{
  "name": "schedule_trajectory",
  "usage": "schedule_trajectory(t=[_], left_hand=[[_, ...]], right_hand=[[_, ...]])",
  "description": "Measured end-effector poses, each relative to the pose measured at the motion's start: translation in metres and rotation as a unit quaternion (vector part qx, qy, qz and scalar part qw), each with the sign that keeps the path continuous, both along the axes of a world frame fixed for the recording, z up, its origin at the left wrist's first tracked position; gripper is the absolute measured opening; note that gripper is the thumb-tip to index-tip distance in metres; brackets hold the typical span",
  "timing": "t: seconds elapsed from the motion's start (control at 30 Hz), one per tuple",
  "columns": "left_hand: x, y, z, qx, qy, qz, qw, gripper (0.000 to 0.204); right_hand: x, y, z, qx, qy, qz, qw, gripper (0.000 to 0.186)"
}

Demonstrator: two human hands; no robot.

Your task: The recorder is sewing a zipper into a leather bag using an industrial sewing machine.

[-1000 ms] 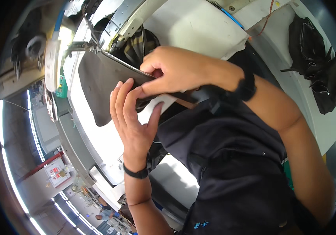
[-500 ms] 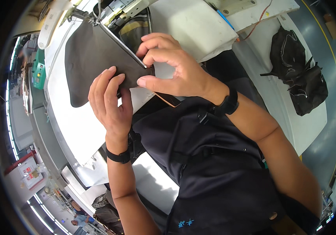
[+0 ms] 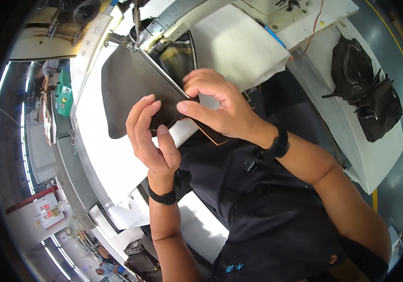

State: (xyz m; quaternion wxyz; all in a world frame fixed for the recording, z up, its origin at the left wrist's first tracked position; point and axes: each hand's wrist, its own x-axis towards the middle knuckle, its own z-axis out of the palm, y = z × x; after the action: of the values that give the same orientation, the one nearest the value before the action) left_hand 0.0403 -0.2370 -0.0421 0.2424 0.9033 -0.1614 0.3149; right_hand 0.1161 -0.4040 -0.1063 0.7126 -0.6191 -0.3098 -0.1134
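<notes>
Dark leather piece (image 3: pixel 133 89) lies on the white worktop (image 3: pixel 95 145), its upper end up against the metal machine fittings (image 3: pixel 128 41), and look at that silver zip (image 3: pixel 163 71) slanting down its right edge! A second ago the right hand (image 3: pixel 229 107) was crowding over the zip's lower stretch, close by the other hand; now it has drawn back to the zip's bottom end, and far more of the strip shows. That looks like a shift to steadying the edge from its tail.

Now the hands. The right one is curved into a narrow C, fingers just by the zip's end, thumb tip on the leather below; whether it truly pinches the edge, one cannot tell. Over on the left, the left hand (image 3: pixel 152 145) is part-open, fingertips resting on the leather's lower part, the thumb apart from them, showing more plainly than half a second ago.

Striped fabric (image 3: pixel 178 55) sits just right of the zip, and a tan-edged strip (image 3: pixel 207 133) pokes out below the right thumb.
</notes>
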Motion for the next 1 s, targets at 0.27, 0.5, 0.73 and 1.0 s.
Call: schedule_trajectory(t=[0.27,0.5,0.73,1.0], left_hand=[[0.027,-0.008,0.015,0.041,0.028,0.038,0.998,0.039],[0.026,-0.008,0.019,0.037,0.031,0.051,0.998,0.043],[0.029,-0.004,0.014,0.036,-0.004,0.029,0.999,0.035],[0.029,-0.002,0.033,0.067,0.035,0.026,0.997,0.035]], right_hand=[[-0.017,0.008,0.013,0.106,0.172,0.077,0.976,0.019],[-0.013,0.004,0.02,0.007,0.052,-0.001,0.999,0.013],[-0.017,0.004,0.023,0.055,0.135,0.055,0.988,0.009],[-0.025,0.004,0.038,0.128,0.231,0.118,0.957,0.01]])
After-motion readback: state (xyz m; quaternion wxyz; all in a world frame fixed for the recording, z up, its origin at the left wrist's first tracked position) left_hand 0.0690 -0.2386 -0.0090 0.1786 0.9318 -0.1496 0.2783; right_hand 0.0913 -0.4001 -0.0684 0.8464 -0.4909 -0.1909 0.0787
